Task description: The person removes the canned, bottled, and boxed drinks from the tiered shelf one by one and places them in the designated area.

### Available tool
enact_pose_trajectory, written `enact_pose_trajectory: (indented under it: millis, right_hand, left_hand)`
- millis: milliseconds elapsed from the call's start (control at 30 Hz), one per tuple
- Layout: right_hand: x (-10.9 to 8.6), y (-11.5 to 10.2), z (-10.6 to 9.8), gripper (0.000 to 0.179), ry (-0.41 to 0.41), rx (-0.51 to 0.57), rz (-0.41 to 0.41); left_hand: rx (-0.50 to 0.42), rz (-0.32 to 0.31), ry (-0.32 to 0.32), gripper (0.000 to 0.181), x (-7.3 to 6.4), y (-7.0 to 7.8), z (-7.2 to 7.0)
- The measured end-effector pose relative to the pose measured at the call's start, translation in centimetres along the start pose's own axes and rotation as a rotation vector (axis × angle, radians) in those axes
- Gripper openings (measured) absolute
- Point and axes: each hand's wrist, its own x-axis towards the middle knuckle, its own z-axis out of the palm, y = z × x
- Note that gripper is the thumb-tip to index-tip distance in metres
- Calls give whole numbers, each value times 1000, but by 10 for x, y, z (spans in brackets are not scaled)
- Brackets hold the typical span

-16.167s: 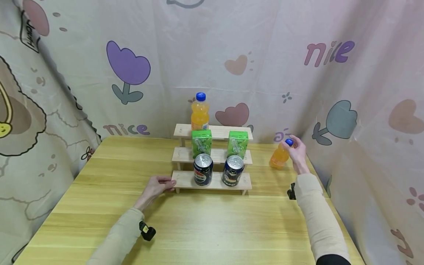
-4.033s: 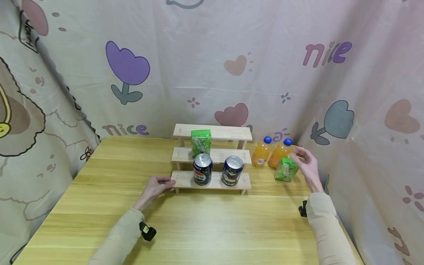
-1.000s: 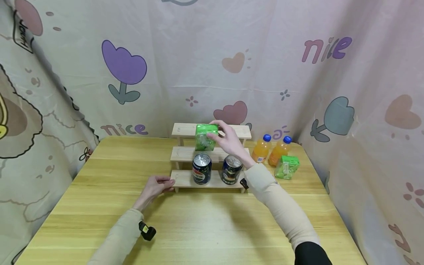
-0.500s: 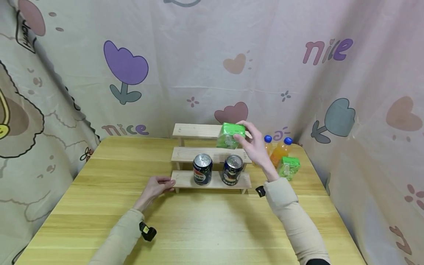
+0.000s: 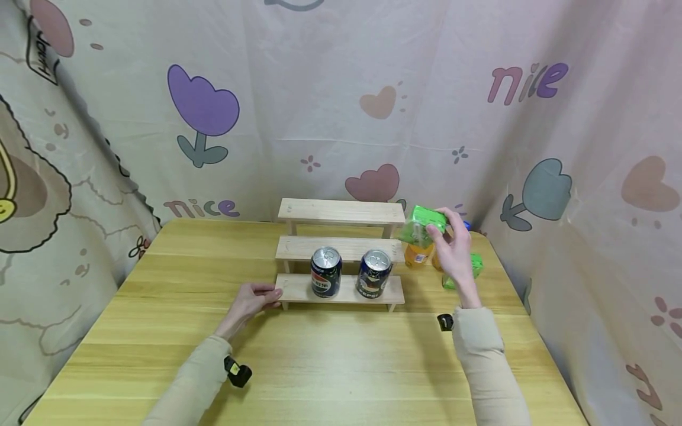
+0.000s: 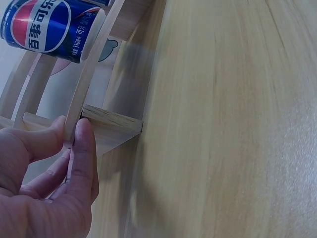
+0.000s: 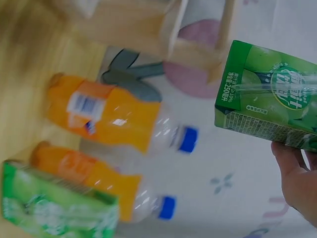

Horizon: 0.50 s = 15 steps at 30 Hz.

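My right hand (image 5: 456, 248) holds a green juice carton (image 5: 422, 226) in the air, right of the three-step wooden shelf (image 5: 341, 210). In the right wrist view the carton (image 7: 262, 94) appears above two orange soda bottles (image 7: 111, 116) with blue caps. Thumb and fingers of my left hand (image 5: 249, 306) pinch the left end of the lowest step; the left wrist view shows this grip (image 6: 81, 148) closely. Two dark blue Pepsi cans, a left one (image 5: 326, 278) and a right one (image 5: 375, 278), stand on that step. The upper two steps are bare.
A second green carton (image 5: 476, 264) stands on the wooden table (image 5: 341, 367) in front of the bottles, partly behind my right hand. Patterned curtains (image 5: 298, 89) hang behind the table and along both sides.
Both bottles and one carton have gone from the shelf to the table at right. Within the last second, my right hand has carried the other carton rightward off the middle step. The left hand stays put.
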Motion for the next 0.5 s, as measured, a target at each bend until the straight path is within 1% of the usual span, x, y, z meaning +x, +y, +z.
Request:
enact_pose_trajectory:
  millis: [167, 300, 400, 500]
  right_hand:
    - [-7, 15, -10, 35, 34, -10, 66]
    - [-11, 26, -13, 34, 57, -47, 97]
    - [-14, 34, -14, 34, 55, -92, 125]
    - [-16, 42, -15, 34, 28, -132, 141]
  left_hand:
    - [7, 10, 0, 44, 0, 0, -1]
    - [10, 22, 3, 43, 0, -1, -1]
    - [10, 22, 2, 43, 0, -1, 0]
    - [7, 17, 0, 44, 1, 0, 0]
